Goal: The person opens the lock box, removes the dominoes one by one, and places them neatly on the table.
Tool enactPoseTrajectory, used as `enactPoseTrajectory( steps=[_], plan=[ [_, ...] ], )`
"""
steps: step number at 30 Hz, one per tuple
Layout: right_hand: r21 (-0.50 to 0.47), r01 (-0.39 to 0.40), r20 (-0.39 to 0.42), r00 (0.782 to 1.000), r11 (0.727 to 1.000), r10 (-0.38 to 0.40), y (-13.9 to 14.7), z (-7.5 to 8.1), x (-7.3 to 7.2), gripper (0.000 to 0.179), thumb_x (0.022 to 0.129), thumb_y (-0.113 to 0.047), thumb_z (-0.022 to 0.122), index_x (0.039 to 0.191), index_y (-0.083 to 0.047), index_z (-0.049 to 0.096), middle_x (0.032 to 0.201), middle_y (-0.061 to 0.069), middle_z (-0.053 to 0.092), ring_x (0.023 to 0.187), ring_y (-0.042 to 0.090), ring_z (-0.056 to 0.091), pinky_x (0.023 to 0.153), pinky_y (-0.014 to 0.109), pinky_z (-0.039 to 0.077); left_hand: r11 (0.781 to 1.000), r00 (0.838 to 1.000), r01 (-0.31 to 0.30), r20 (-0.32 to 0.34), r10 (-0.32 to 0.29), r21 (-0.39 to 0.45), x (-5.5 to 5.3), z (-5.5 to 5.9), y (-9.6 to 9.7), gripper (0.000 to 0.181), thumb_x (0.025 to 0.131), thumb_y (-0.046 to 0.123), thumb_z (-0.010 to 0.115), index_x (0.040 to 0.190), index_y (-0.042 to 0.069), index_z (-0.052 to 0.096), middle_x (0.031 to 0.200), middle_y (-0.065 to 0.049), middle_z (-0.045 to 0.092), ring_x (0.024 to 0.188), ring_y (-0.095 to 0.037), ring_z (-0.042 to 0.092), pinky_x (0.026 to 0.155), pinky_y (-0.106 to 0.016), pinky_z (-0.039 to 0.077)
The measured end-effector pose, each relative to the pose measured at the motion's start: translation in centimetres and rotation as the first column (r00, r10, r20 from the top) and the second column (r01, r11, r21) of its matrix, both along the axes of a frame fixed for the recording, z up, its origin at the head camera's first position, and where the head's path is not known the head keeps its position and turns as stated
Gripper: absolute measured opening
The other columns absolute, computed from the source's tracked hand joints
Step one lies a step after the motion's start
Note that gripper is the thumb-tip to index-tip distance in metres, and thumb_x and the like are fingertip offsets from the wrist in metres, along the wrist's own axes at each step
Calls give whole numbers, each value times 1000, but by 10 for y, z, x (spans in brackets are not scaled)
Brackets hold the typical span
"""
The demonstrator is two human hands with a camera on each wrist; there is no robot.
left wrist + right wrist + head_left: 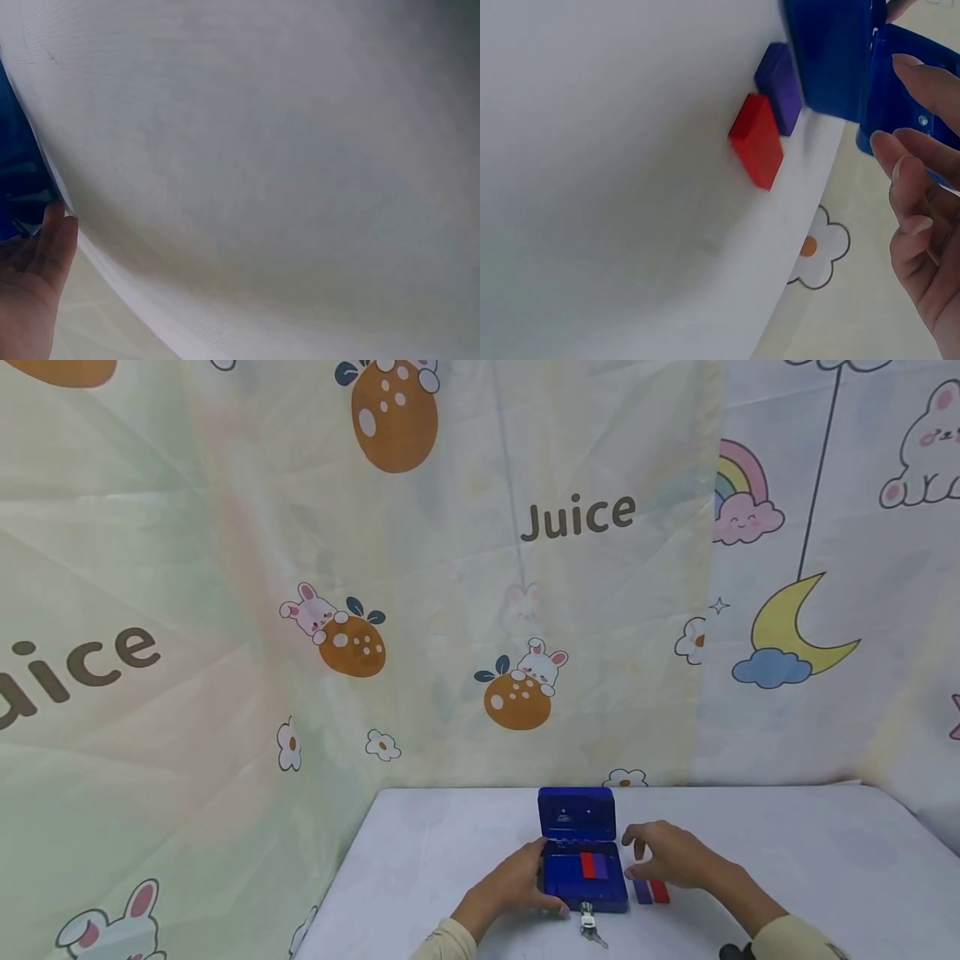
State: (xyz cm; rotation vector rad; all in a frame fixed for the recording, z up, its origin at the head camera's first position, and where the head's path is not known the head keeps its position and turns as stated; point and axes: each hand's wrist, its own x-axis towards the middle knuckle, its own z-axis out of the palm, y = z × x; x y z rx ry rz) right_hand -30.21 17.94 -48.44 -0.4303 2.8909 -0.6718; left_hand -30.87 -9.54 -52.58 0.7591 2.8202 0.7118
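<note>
A blue cash box (558, 887) lies with its lid (576, 814) raised, shown in the head view. My left hand (513, 883) grips its left side, thumb by the front corner and fingers toward the rear. Inside, a red block (587, 865) and a purple block (601, 866) lie side by side. My right hand (671, 856) hovers just right of the box, fingers loosely bent and holding nothing. Below it on the table are another purple block (780, 86) and another red block (757, 142), partly covered by the hand in the head view.
Keys (592, 933) hang from the lock at the box's front. A white cloth covers the table (442, 835), and patterned curtains (450, 610) stand behind it. Some small dark object (735, 952) shows at the bottom edge, near the right sleeve.
</note>
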Motion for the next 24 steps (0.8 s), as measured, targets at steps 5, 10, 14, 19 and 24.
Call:
enactPoseTrajectory(
  steps=[5,10,14,19,24],
  plan=[
    [-11,-18,-31,999,1000,18,-13,0,0,39,67,-31,84,97,-15,65,77,-7,59,73,14,51,64,33,50,1000,1000,-3,13,3,10,0,-1,0,107,58,58,82,146,25,29,136,5,49,122,-10,48,103,-38,41],
    [-4,-38,-59,998,999,38,-23,-2,1,41,67,-34,85,97,-14,65,80,-6,60,76,15,52,69,37,50,1000,1000,2,16,-2,16,1,1,0,106,59,57,82,145,24,30,135,5,50,121,-10,48,103,-38,41],
    [6,-37,-74,997,999,37,-29,-5,0,42,66,-34,85,98,-14,66,81,-6,60,75,14,51,70,37,50,1000,1000,-5,19,5,14,1,1,0,105,59,57,82,145,23,31,134,4,51,120,-10,49,103,-37,41],
    [40,-31,-60,998,999,33,-36,-11,-2,41,67,-33,84,98,-13,66,80,-4,60,72,14,52,69,38,51,1000,999,-4,32,3,20,-1,-1,0,105,59,58,81,144,24,31,136,5,50,121,-10,48,104,-37,41],
    [67,-37,-56,998,997,41,-40,-13,-3,41,67,-29,85,99,-11,65,79,-2,59,71,15,52,70,40,52,1000,999,-15,51,14,25,-1,-2,0,105,58,58,81,144,25,31,136,6,49,121,-9,49,104,-38,41]
  ],
)
